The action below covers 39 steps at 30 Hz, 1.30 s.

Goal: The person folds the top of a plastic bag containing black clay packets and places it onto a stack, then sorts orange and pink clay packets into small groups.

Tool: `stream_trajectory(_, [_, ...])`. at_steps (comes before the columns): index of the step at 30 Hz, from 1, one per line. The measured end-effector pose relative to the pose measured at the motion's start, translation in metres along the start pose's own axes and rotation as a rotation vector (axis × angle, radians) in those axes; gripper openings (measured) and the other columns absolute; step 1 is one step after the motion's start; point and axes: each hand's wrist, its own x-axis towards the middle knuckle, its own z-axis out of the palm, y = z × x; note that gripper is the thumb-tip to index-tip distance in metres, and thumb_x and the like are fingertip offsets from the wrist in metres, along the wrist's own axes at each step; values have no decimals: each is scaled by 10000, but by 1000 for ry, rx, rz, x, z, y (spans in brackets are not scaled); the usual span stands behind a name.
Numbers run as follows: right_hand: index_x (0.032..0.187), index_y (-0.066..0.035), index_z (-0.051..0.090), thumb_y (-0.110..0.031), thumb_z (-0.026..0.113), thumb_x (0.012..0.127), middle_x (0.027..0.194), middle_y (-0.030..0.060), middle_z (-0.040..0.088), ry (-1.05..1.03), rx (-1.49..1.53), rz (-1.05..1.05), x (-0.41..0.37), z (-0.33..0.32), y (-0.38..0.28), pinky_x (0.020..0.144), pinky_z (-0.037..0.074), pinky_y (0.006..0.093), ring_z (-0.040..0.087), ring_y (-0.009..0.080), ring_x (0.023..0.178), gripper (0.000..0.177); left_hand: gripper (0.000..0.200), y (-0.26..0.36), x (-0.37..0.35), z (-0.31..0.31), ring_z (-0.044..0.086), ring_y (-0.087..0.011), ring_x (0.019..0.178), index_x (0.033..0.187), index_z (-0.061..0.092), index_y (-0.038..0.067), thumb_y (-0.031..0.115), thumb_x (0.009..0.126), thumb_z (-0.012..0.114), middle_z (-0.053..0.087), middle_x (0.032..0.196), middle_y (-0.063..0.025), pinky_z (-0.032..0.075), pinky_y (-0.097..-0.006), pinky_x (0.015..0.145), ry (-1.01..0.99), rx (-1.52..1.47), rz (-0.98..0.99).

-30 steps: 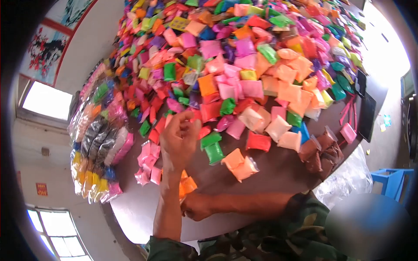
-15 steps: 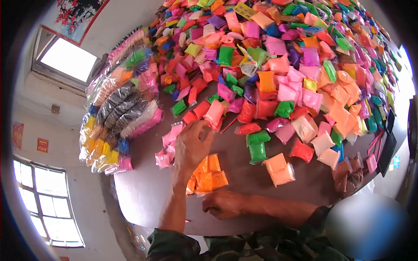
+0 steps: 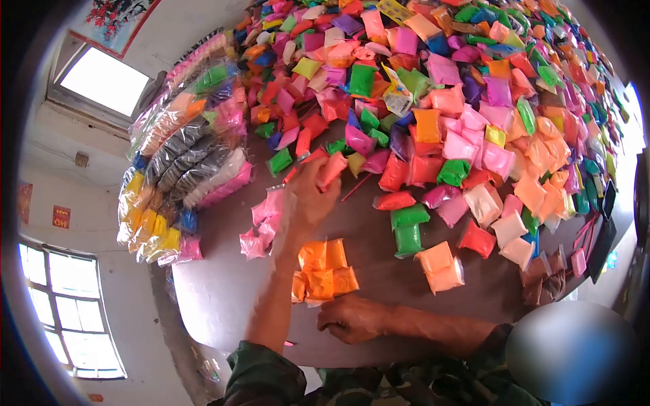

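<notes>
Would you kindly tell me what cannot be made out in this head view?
All in the head view:
- Left hand: its back faces the camera, so a grip on the salmon packet is unclear.
- Right hand: palm down; anything under it is hidden.
- Blurred patch, lower right: covers whatever lies there.
- Packet pile: cut off by the top edge.

Left arm stretched forward, left hand [image 3: 308, 199] with fingers pinched together, right forearm lying crosswise close to the body, right hand [image 3: 353, 318] loosely curled, knuckles up.
</notes>
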Motion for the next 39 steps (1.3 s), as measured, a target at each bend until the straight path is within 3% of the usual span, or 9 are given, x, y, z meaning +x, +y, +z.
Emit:
stream_trajectory(2, [988, -8, 713, -19, 641, 845, 929, 222, 703, 7, -15, 18, -1, 4, 5, 782, 560, 494, 699, 426, 904, 160, 391, 3, 6, -9, 747, -253, 857, 1217, 709, 56, 221, 871, 789, 746, 982, -143, 580, -367, 772, 35, -105, -125])
stream_trajectory(3, [989, -10, 712, -21, 644, 844, 928, 222, 703, 7, -22, 28, -2, 6, 7, 783, 559, 495, 698, 426, 905, 161, 336, 5, 11, -15, 727, -182, 787, 1172, 729, 30, 238, 912, 769, 740, 874, -89, 567, -338, 719, 27, -206, -144])
stream_trajectory(7, [1012, -43, 696, 10, 637, 834, 889, 159, 656, 64, -9, -17, -1, 10, 9, 734, 542, 480, 677, 379, 828, 195, 301, 1, 33, -35, 679, -112, 809, 1160, 708, -14, 232, 988, 718, 700, 939, -24, 586, -276, 733, -47, -396, -352])
stream_trajectory(10, [1013, -44, 694, 21, 624, 834, 886, 157, 657, 0, -19, 53, -1, 4, 4, 721, 535, 468, 669, 366, 809, 202, 246, -20, 49, -31, 660, -109, 857, 1161, 696, 26, 216, 1006, 701, 678, 1003, -22, 616, -296, 771, 42, -719, -359])
stream_trajectory(17, [1001, -45, 686, 33, 599, 844, 861, 136, 655, 12, -12, 20, 1, 6, 9, 708, 525, 460, 663, 352, 801, 196, 239, -33, 69, -30, 632, -123, 905, 1096, 651, 31, 264, 1045, 666, 635, 1023, -33, 640, -340, 802, 55, -940, -447])
stream_trajectory(20, [988, -46, 683, 25, 601, 848, 862, 130, 660, 25, -11, 3, 0, 8, 13, 711, 529, 457, 665, 347, 806, 178, 276, -40, 65, -30, 659, -139, 899, 1089, 645, 21, 295, 1055, 654, 636, 1024, -54, 640, -341, 790, 37, -739, -416])
stream_trajectory(27, [993, -40, 693, 19, 610, 857, 863, 136, 666, 12, -44, -5, 1, 4, 7, 729, 546, 452, 675, 345, 813, 170, 366, -56, 32, -38, 693, -136, 774, 1023, 697, 54, 415, 1055, 648, 699, 848, -42, 580, -276, 662, -66, -778, -509])
stream_trajectory(30, [988, 3, 713, -7, 638, 853, 942, 237, 707, -23, 12, 103, 2, -1, -4, 835, 557, 502, 696, 433, 944, 154, 369, -60, 22, -40, 686, -128, 766, 1020, 697, 60, 424, 1054, 648, 698, 858, -40, 563, -273, 644, -88, -795, -519])
stream_trajectory(39, [982, -2, 715, 20, 641, 847, 936, 219, 714, 42, 12, 24, -1, 4, 3, 836, 558, 499, 701, 419, 933, 156, 369, -50, 5, -33, 639, -96, 694, 1001, 709, 53, 410, 1062, 644, 677, 787, -22, 538, -269, 632, -181, -710, -389])
